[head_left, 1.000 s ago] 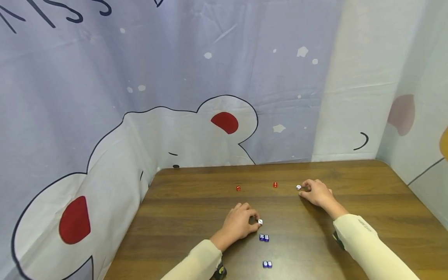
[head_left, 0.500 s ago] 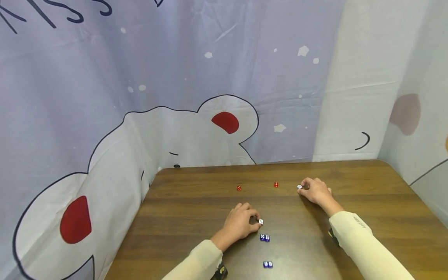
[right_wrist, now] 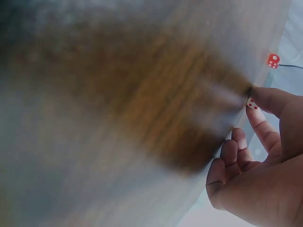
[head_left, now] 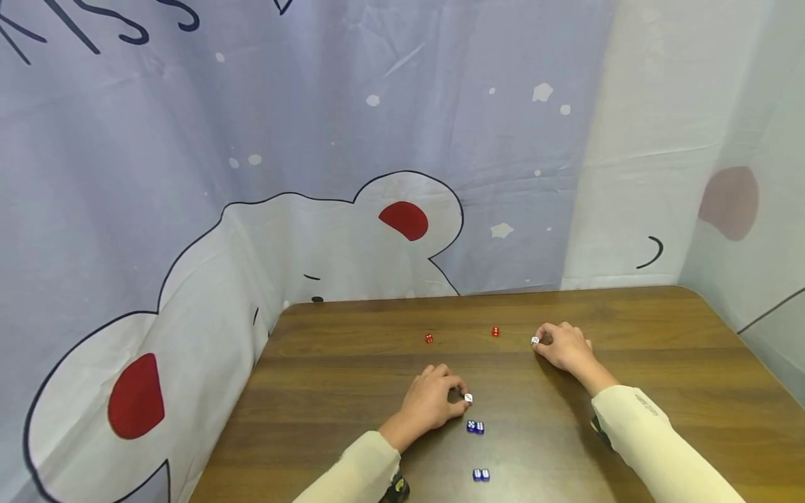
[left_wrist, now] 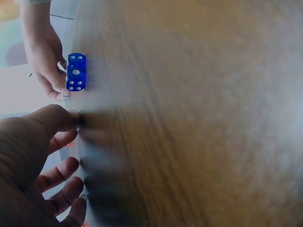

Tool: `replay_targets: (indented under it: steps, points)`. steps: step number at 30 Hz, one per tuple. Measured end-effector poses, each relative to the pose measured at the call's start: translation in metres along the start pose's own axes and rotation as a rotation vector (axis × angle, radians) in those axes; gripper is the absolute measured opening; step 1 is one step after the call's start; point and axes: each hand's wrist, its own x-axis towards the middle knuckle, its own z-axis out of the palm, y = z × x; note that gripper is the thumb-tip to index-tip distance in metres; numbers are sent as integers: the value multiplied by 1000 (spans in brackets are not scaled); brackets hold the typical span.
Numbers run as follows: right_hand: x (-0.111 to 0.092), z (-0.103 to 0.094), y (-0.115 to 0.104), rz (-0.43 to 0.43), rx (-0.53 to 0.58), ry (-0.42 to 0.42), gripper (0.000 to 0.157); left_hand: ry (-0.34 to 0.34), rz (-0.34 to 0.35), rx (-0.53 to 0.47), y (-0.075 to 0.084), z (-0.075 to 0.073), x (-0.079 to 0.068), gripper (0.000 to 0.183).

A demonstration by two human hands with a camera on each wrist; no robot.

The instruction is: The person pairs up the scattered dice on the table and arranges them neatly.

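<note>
My left hand (head_left: 430,399) pinches a white die (head_left: 468,398) between thumb and forefinger, low over the wooden table, its other fingers spread on the far side. In the left wrist view the thumb hides most of that die. Farther back and to the right, my right hand (head_left: 564,346) pinches a second white die (head_left: 535,340) by thumb and forefinger. The right wrist view shows this white die (right_wrist: 252,103) between the fingertips, with red pips, and the other fingers curled near the tabletop. Just in front of the left hand's die sit two blue dice (head_left: 475,427) side by side.
Two more blue dice (head_left: 481,475) stand together nearer the front of the wooden table (head_left: 339,391). At the back lie a red die (head_left: 429,338) on the left and another red die (head_left: 495,332) left of the right hand. A printed curtain (head_left: 516,154) hangs behind the table.
My right thumb and forefinger have closed on the white die, which has shifted slightly left and toward the front. The left hand and the other dice have stayed put.
</note>
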Motion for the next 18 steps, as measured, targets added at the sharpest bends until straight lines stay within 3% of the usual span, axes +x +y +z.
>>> replay_targets:
  steps: [18]
  points:
    - [-35,14,-29,-160,-35,1,12,-1,3,-20,0,0,0,17]
